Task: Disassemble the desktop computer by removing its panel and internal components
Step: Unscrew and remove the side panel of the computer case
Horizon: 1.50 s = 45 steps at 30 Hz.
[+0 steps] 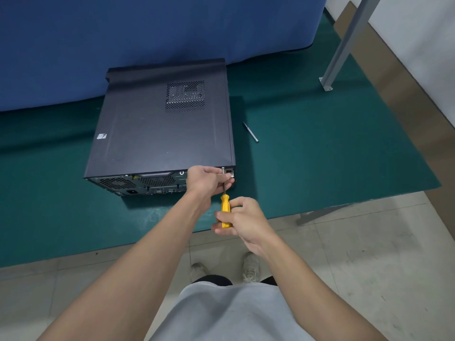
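since the black sheet-metal desktop computer case [157, 129] lies on its side on the green table mat [320, 156], rear ports toward the person, its upward side panel [147, 146] is the part to free first. panel looks thin, stiff, smooth, prob. sharp-edged. whole box prob. heavy, so leave it flat and take the panel by its rear lip once screws are out. left hand [204, 180] at the rear right corner, fingers curled round the thin shaft of the yellow-handled screwdriver [225, 205], steadying the tip at what looks like a small silver screw [222, 168]. right hand [246, 220] wraps the handle, fingers closed on it. screw tiny, easy to drop. silver pen [251, 132] on mat right of case, not touching. grey metal post [344, 45] far right.
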Each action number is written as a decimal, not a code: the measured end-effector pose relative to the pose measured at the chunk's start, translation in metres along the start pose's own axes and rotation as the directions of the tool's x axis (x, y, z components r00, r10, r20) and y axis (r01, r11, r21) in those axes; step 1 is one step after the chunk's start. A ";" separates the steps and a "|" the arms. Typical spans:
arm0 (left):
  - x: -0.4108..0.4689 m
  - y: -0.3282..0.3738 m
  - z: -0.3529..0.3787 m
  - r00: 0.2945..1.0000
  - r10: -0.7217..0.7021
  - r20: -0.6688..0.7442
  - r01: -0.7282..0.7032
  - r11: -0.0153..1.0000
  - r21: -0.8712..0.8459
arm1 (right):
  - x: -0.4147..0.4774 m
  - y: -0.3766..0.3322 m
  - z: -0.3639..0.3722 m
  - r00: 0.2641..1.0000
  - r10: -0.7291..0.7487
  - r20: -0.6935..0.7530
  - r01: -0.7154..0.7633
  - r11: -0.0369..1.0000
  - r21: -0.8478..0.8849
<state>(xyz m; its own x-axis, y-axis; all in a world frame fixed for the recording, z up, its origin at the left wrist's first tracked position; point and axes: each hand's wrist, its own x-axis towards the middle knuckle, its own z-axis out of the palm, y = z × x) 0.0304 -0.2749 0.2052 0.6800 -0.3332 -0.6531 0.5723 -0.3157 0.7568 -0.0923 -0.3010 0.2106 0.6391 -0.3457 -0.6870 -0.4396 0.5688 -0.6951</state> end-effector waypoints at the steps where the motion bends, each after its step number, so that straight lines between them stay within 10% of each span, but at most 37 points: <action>1: 0.000 0.000 0.000 1.000 -0.003 -0.011 0.003 1.000 -0.010 | 0.000 0.000 -0.001 1.000 0.007 0.021 -0.008 1.000 0.022; 7: -0.003 -0.002 -0.001 0.994 -0.025 0.108 0.046 0.980 -0.196 | 0.000 -0.013 -0.020 0.931 0.118 0.346 -0.193 0.962 0.192; 13: -0.007 0.000 0.002 0.999 0.016 -0.029 -0.017 0.999 -0.036 | 0.005 -0.007 -0.010 0.989 0.050 0.143 -0.035 0.994 -0.100; 20: -0.004 -0.004 -0.003 0.994 -0.007 0.110 0.028 0.983 -0.183 | 0.006 -0.016 -0.017 0.923 0.147 0.356 -0.193 0.977 0.096; 26: 0.001 -0.004 -0.004 0.999 0.001 0.050 0.004 0.996 -0.094 | 0.007 -0.006 -0.003 0.997 0.058 0.042 -0.055 0.995 -0.082; 32: 0.003 -0.003 -0.007 0.983 -0.065 0.173 0.102 0.970 -0.220 | 0.005 -0.006 -0.005 0.970 0.074 0.231 -0.112 0.981 0.156; 38: 0.004 -0.002 -0.009 0.992 -0.045 0.118 0.058 0.992 -0.109 | 0.013 0.005 0.006 0.998 -0.005 -0.055 0.006 1.000 0.031; 45: 0.005 -0.003 -0.013 0.979 -0.054 0.194 0.086 0.983 -0.161 | 0.013 0.001 -0.002 0.975 0.082 0.208 -0.137 0.954 0.266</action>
<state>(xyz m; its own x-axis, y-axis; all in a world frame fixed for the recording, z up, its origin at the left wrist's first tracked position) 0.0381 -0.2638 0.1998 0.5462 -0.4819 -0.6852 0.6947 -0.1965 0.6920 -0.0853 -0.3064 0.2007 0.7185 -0.1352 -0.6823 -0.3388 0.7887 -0.5130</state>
